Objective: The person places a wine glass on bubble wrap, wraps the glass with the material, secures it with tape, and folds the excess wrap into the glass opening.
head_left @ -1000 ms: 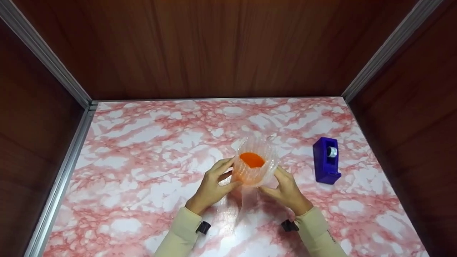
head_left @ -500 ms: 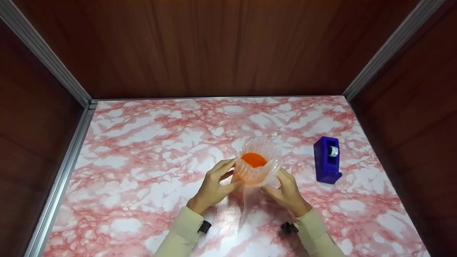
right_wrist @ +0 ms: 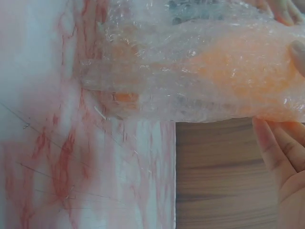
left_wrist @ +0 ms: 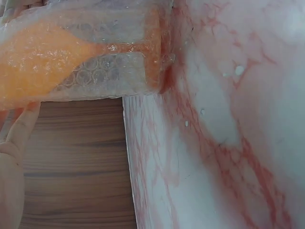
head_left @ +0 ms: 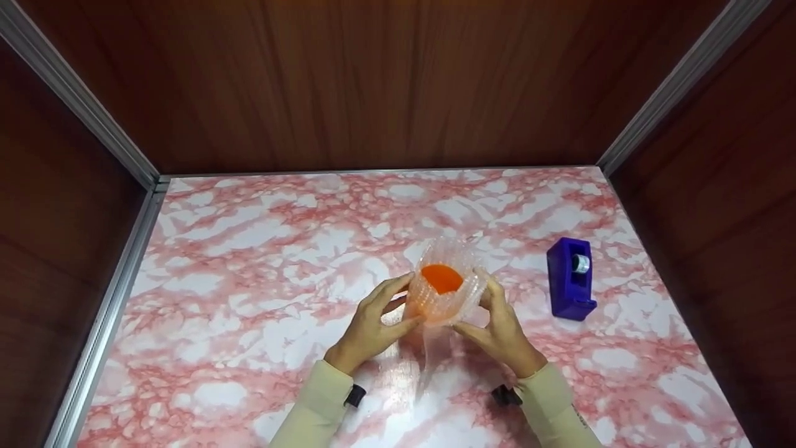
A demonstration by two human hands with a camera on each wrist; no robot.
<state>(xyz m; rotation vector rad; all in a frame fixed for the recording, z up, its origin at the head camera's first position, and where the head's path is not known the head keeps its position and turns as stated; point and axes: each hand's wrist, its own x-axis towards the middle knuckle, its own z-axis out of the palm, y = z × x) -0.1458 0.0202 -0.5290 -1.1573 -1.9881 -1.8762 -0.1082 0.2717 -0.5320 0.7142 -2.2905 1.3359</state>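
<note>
An orange goblet (head_left: 441,279) stands near the middle of the table, wrapped in a tube of clear bubble wrap (head_left: 453,250). Its bowl, thin stem (left_wrist: 119,48) and round foot show through the wrap in the left wrist view. My left hand (head_left: 376,323) grips the wrapped bowl from the left, thumb in front and fingers behind. From the right, my right hand (head_left: 502,323) holds the wrap, its thumb low in front and its fingers on the far side near the upper edge. A loose wrap end (head_left: 429,358) trails down toward me.
A purple tape dispenser (head_left: 570,280) with a roll of clear tape stands to the right on the pink-and-white marbled table (head_left: 249,280). Dark wood panels (head_left: 373,87) close off the back and both sides, with metal rails at the corners.
My right hand's fingers have shifted up along the wrap and draw its right edge inward. The goblet tilted slightly rightward and came back. My left hand keeps its grip.
</note>
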